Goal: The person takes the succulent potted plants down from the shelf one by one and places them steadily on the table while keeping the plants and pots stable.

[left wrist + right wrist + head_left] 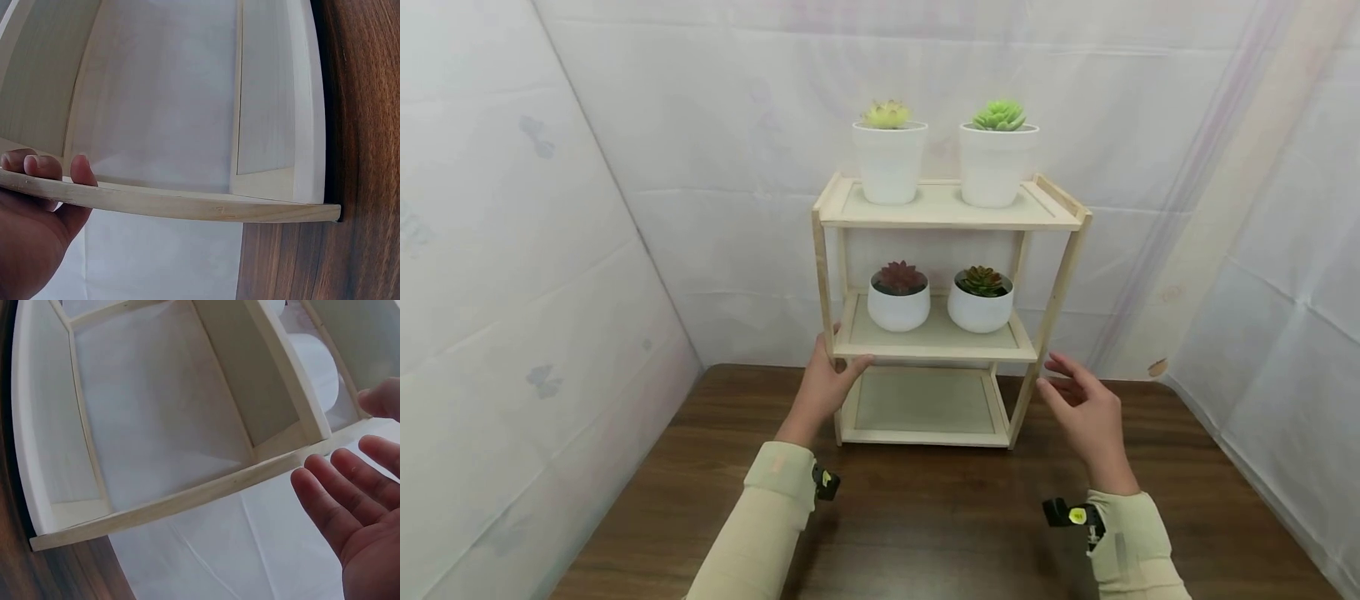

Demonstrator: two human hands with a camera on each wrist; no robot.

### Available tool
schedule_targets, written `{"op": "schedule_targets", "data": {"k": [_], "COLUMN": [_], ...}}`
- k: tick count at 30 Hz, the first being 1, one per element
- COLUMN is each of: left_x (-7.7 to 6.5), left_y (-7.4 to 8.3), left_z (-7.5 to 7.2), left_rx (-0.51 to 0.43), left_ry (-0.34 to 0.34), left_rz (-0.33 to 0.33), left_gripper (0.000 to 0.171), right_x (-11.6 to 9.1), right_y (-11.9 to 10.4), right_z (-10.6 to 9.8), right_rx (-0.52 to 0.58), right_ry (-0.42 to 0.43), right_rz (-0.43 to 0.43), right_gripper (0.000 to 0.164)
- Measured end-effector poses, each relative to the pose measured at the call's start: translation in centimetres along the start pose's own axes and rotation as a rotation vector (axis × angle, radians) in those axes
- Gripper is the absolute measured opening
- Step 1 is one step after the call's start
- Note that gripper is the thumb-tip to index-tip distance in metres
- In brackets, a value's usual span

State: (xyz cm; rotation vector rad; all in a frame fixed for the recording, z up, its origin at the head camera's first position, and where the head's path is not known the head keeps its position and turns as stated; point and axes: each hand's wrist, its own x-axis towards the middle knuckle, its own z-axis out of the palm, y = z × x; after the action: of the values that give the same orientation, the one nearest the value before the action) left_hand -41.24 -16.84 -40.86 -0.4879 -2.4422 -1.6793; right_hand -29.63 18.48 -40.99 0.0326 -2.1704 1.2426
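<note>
Four potted plants (998, 171) stand on the rack (934, 352) we grip with our left hand (822, 385), right hand (1086, 410) beside it, fingers (328, 512) apart.

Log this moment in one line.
left grip: holds left rack post; right grip: open beside right rack post; top shelf: two tall planters; middle shelf: two squat planters

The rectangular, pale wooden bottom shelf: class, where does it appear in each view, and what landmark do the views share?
Head: the rectangular, pale wooden bottom shelf lies below and slightly right of centre.
Left wrist: bottom shelf at upper right.
Right wrist: bottom shelf along the left side.
Shared landmark: the dark brown wooden tabletop, visible in all three.
</note>
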Motion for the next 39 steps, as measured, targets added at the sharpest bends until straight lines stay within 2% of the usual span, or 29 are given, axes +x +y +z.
{"op": "schedule_targets", "data": {"k": [7,14,21,25,32,39], "left_x": [-0.3,-0.4,-0.2,-0.4,-0.7,-0.3], "left_y": [-0.5,-0.3,-0.5,-0.7,-0.5,0.0], "left_z": [0.2,0.2,0.2,0.3,0.2,0.1], "left_rx": [0.020,0.024,-0.011,-0.013,0.019,0.032], "left_ry": [-0.004,-0.001,0.007,0.000,0.016,0.013], "left_rz": [-0.012,-0.017,0.016,0.005,-0.016,-0.001], "left_gripper": [0.104,0.104,0.105,0.105,0.104,0.106], "right_x": [-0.7,-0.2,0.4,0.4,0.7,1.7], "right_y": [-0.4,-1.4,-2.6,-2.9,-3.5,-4.4], "right_z": [0.3,0.7,1.2,1.5,1.9,2.2], "right_rx": [0.063,0.114,0.149,0.166,0.162,0.134], "right_ry": [0.004,0.015,0.012,0.013,0.017,0.009], "right_rz": [0.005,-0.013,-0.035,-0.027,-0.004,0.007], "right_gripper": [0.049,0.049,0.048,0.047,0.048,0.051]}}
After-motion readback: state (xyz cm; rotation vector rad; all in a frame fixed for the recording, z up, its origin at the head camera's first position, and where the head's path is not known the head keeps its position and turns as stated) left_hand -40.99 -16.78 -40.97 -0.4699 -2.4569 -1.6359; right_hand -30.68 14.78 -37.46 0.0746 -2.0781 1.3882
